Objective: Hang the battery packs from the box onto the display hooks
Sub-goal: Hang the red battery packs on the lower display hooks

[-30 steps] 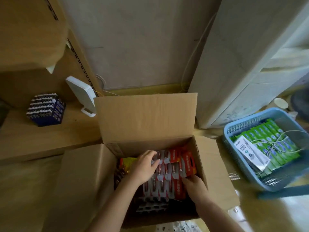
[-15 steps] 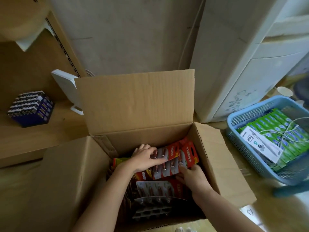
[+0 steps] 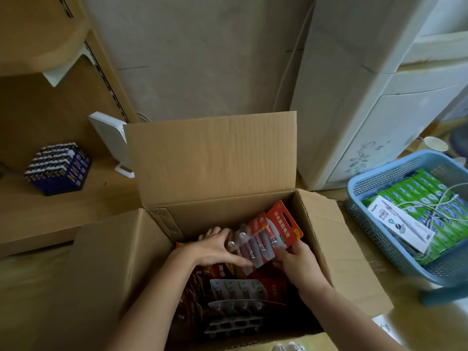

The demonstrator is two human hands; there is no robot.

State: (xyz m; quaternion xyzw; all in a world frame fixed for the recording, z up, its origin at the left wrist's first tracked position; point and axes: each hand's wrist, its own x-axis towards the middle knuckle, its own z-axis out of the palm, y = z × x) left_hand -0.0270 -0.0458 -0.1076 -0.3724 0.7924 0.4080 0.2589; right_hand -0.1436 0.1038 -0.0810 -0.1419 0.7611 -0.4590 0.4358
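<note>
You are working the pick-up step, by the look of it, with left hand (image 3: 215,249) and right hand (image 3: 298,264) both gripping a fan of packs (image 3: 276,234) near the box's (image 3: 210,160) far right corner, and the next move is calling for lifting them clear toward the hooks, unseen here.

1. We found the box (image 3: 114,262) open at the top, its rear flap (image 3: 210,160) upright behind.
2. We saw stacked battery packs (image 3: 238,292) crowding its inside.
3. A blue basket (image 3: 367,224) stood near its right flap (image 3: 342,249).
</note>
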